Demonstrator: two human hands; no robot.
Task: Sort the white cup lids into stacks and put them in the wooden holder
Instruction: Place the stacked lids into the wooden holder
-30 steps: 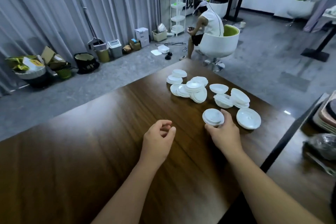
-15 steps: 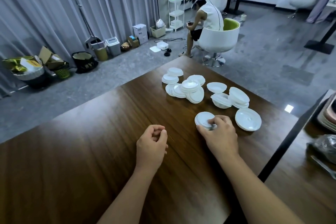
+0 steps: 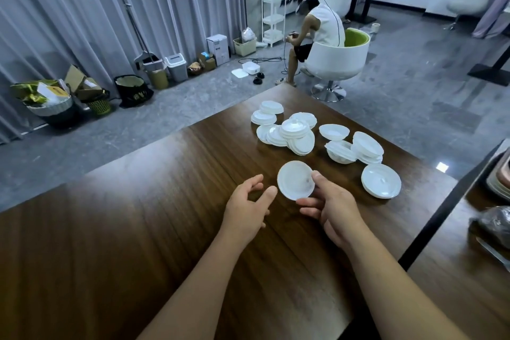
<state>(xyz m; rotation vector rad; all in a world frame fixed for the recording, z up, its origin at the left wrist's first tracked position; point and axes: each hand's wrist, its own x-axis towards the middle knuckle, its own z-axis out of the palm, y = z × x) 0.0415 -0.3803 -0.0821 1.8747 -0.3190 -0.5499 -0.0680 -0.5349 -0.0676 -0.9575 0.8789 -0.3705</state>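
Right hand (image 3: 332, 208) pinches something between thumb and fingers (image 3: 307, 203); left hand (image 3: 248, 208) hovers half-curled, holding nothing.

White lids (image 3: 299, 134), dark wood-grain table (image 3: 138, 229), seemingly grey curtain (image 3: 69, 8).

The table (image 3: 138, 243) is dark wood with a streaked grain and a glossy finish that mirrors the light. The cup lids (image 3: 299, 136) look like thin white plastic, smooth and faintly translucent. Grey cloth curtains (image 3: 82, 8) hang in matt folds; the floor (image 3: 414, 107) is polished grey stone
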